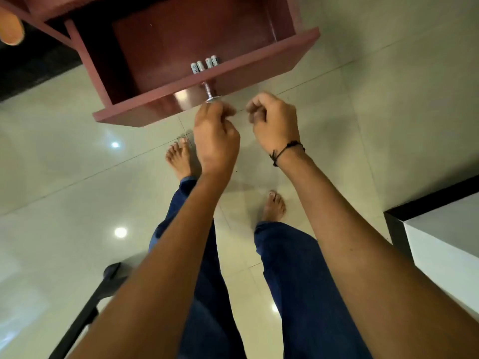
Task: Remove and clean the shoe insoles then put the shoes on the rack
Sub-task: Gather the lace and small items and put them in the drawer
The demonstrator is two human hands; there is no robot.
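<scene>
A dark red wooden drawer [272, 58] stands pulled out in front of me, with several small batteries [204, 65] lying inside against its front panel. My left hand [215, 136] pinches the drawer's metal knob [211, 95] from below. Just to the right, my right hand [274, 123] hovers with its fingers loosely curled and holds nothing; a black cord is tied round its wrist. No shoes, insoles or rack show in the head view.
Glossy pale floor tiles [77, 177] lie below, with my bare feet [178, 159] and blue trousers on them. A white counter with a dark edge [440, 229] juts in at the right. A black object [98, 294] lies at lower left. An orange thing [10, 27] sits top left.
</scene>
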